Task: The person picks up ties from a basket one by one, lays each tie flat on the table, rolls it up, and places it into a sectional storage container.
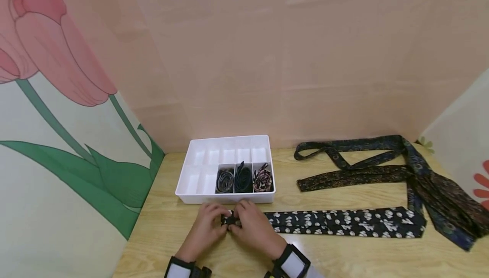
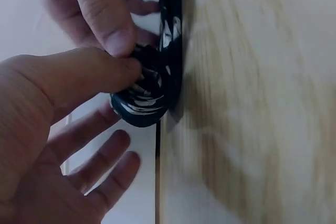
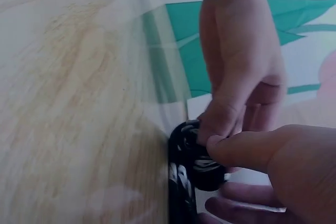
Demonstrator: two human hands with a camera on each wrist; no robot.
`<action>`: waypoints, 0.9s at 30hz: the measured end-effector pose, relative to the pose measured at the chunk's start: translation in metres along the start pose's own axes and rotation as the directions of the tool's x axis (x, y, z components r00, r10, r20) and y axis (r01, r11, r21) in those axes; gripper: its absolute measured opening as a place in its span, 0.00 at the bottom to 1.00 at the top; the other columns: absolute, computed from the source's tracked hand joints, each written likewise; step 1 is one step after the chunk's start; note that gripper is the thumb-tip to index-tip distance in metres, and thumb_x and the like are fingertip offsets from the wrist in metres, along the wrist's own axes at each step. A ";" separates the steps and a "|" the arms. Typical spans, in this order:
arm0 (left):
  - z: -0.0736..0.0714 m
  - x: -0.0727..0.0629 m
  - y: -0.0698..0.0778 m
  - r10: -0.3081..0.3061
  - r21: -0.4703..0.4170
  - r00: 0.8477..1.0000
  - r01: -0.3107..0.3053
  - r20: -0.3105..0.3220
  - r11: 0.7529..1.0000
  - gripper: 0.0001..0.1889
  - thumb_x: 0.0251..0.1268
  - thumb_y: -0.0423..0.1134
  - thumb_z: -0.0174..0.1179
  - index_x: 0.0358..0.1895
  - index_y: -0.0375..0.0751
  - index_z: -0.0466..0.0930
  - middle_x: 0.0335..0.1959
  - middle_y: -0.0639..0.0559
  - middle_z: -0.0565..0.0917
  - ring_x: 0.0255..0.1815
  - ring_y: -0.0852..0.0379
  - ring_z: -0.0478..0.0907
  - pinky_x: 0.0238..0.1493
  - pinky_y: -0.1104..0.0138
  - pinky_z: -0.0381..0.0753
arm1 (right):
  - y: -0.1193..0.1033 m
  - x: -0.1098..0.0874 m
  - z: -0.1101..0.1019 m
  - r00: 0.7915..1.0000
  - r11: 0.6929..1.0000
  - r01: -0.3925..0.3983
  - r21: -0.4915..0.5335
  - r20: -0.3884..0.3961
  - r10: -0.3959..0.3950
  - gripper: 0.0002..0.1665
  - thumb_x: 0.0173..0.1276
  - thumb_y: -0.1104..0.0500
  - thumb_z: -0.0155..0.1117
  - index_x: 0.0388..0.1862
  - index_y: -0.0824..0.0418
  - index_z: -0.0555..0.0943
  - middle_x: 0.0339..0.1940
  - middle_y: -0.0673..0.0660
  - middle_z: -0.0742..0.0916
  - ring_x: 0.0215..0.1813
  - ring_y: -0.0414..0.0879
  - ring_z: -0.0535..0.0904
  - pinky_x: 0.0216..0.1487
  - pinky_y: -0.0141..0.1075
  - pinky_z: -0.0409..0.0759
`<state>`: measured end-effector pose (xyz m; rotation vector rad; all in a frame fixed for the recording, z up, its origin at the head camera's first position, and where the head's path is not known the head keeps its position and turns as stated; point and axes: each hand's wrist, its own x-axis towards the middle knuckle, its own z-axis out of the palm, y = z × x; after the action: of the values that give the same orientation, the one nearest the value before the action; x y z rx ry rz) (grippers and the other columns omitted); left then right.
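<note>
Black fabric necktie with white motifs (image 1: pixel 344 223): sits part-coiled, pinched between fingers of left hand (image 1: pixel 206 227) and right hand (image 1: pixel 255 228); runs flat rightward from fingers on pale wooden bench (image 1: pixel 153 235), white compartmented plastic tray (image 1: pixel 192 199) just beyond them.

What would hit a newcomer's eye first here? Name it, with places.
The big pink tulips at the head view's left stand out first. Then comes the white tray near the middle, three rolled ties in its near row. Just in front, left hand and right hand pinch the coiled end of a black-and-white tie.
</note>
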<state>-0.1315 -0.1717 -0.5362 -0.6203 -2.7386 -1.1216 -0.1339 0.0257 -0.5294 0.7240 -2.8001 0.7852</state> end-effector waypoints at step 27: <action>0.005 0.001 0.017 0.009 0.055 0.991 -0.017 0.137 0.998 0.24 0.51 0.27 0.75 0.51 0.50 0.83 0.55 0.57 0.79 0.57 0.58 0.75 0.60 0.59 0.82 | 0.009 -0.015 -0.015 0.998 0.999 -0.040 -0.026 0.044 0.041 0.26 0.54 0.48 0.85 0.49 0.54 0.85 0.44 0.49 0.83 0.43 0.44 0.81 0.42 0.40 0.82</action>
<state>-0.1251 -0.1571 -0.5289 -0.7320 -2.8644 -1.0320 -0.1245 0.0462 -0.5246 0.6907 -2.8675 0.7488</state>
